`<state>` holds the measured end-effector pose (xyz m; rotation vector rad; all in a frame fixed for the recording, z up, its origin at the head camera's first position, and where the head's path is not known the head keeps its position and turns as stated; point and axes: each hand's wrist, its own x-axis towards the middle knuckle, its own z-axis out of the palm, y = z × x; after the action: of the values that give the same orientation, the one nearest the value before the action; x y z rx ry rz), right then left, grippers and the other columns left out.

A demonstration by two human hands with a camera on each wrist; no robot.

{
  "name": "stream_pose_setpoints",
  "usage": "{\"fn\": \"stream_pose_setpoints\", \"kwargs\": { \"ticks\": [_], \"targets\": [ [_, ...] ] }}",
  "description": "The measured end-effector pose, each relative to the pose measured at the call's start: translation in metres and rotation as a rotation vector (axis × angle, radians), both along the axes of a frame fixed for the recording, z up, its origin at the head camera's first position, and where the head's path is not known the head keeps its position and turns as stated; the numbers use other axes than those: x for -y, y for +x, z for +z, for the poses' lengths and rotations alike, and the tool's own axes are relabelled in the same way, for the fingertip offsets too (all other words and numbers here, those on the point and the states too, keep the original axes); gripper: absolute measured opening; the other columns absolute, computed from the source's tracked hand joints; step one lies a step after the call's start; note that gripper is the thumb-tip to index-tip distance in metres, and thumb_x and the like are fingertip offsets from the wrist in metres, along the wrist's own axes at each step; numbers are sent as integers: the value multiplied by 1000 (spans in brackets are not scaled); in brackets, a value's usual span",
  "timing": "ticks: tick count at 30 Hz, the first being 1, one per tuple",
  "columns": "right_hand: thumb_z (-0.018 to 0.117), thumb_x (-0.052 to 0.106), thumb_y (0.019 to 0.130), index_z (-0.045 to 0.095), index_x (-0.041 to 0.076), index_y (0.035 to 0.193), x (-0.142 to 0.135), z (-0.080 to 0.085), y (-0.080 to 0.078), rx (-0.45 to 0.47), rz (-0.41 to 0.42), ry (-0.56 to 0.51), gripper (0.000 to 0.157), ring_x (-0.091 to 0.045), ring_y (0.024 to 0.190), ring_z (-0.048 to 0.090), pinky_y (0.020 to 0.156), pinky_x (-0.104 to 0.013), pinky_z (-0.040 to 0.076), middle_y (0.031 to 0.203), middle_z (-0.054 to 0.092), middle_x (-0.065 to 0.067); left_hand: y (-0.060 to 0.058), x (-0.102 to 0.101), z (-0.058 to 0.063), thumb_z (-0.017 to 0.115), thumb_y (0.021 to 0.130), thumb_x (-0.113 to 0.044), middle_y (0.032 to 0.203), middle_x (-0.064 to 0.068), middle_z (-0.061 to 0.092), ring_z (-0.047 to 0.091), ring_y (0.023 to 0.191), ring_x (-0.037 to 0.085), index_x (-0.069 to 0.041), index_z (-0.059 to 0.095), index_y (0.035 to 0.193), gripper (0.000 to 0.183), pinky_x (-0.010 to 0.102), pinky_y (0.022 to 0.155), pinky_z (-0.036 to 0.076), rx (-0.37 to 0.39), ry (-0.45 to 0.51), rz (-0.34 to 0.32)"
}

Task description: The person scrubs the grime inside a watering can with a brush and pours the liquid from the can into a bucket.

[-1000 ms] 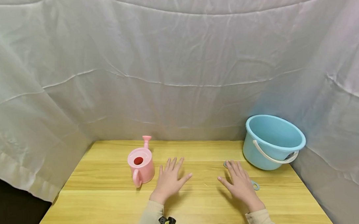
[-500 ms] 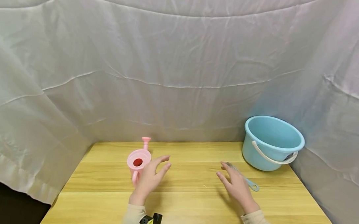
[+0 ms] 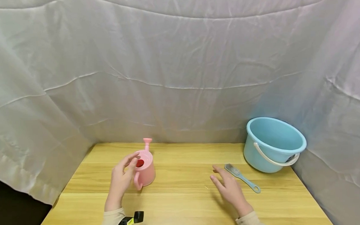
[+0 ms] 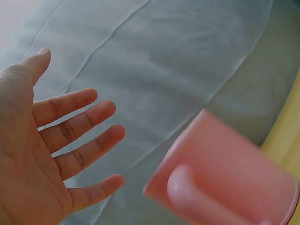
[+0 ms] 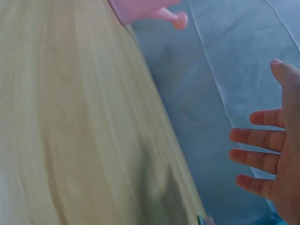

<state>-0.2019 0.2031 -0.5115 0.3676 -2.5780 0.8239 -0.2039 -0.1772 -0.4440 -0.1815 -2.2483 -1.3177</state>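
A pink watering can [image 3: 147,172] with a red inner opening stands upright on the left part of the table, its spout to the back and handle to the front. My left hand [image 3: 120,180] is in the air just left of it, fingers spread and holding nothing; in the left wrist view the can [image 4: 234,164] sits to the right of the fingertips. My right hand [image 3: 228,187] hovers over the table with relaxed fingers, holding nothing. Right beside it lies a blue hairbrush [image 3: 245,179], bristles up, its handle pointing toward the front right.
A light blue bucket [image 3: 266,157] with a white handle stands at the back right of the wooden table [image 3: 183,205]. Grey curtains [image 3: 179,92] hang behind the table and along both sides.
My left hand has moved left, from right of the watering can across its front to its left side. My right hand has shifted slightly left, uncovering the hairbrush.
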Motion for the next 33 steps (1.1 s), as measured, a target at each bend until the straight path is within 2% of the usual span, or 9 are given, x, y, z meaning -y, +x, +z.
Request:
{"fn": "stream_pose_setpoints", "kwargs": {
  "ticks": [3, 6, 14, 16, 19, 23, 29, 33],
  "targets": [
    [59, 31, 96, 56, 9, 135, 9, -1, 0, 3, 27, -10, 45, -32, 115, 62, 95, -52, 49, 123, 68, -9, 0, 12, -3, 54, 100, -21, 112, 7, 72, 57, 100, -10, -12, 67, 121, 26, 12, 89, 42, 36, 48, 32],
    [59, 32, 96, 55, 9, 135, 19, -2, -1, 16, 59, -16, 45, -31, 118, 61, 98, -52, 48, 125, 66, -9, 0, 24, -8, 51, 102, -23, 114, 11, 71, 55, 99, -15, -10, 65, 123, 28, 7, 89, 40, 74, 91, 36],
    [54, 36, 99, 52, 12, 139, 44, -2, -9, 88, 114, -82, 47, -32, 125, 57, 104, -53, 43, 133, 62, -8, 3, 51, -22, 44, 104, -33, 126, 16, 65, 56, 102, -12, -9, 55, 135, 41, 3, 88, 38, 245, 96, -13],
    [52, 39, 99, 51, 14, 140, 50, -2, -13, 111, 119, -109, 48, -31, 127, 55, 106, -53, 42, 135, 60, -7, 4, 56, -25, 44, 104, -34, 129, 18, 63, 55, 102, -12, -7, 52, 137, 44, 8, 88, 41, 288, 102, -37],
    [50, 42, 100, 49, 15, 142, 59, -1, -20, 135, 134, -130, 50, -30, 130, 53, 108, -51, 40, 138, 58, -6, 4, 61, -31, 46, 103, -34, 132, 20, 60, 52, 99, -15, -6, 48, 139, 46, 21, 91, 47, 353, 88, -77],
    [49, 43, 100, 48, 15, 143, 73, 2, -28, 156, 171, -157, 51, -29, 131, 51, 110, -50, 39, 139, 57, -7, 3, 65, -37, 50, 101, -34, 133, 22, 58, 54, 104, -5, -5, 48, 139, 48, 36, 91, 49, 447, 92, -149],
    [48, 40, 101, 47, 12, 143, 90, 5, -34, 165, 235, -176, 51, -29, 130, 52, 109, -50, 40, 138, 57, -9, 1, 66, -47, 56, 98, -32, 132, 21, 57, 58, 113, 20, -2, 52, 133, 46, 41, 91, 51, 556, 202, -251],
    [46, 41, 102, 47, 12, 143, 98, 4, -37, 169, 258, -177, 51, -29, 129, 53, 108, -51, 41, 138, 58, -9, -1, 64, -54, 60, 96, -28, 131, 19, 59, 59, 114, 25, -1, 55, 129, 43, 43, 90, 51, 594, 242, -323]
  ]
}}
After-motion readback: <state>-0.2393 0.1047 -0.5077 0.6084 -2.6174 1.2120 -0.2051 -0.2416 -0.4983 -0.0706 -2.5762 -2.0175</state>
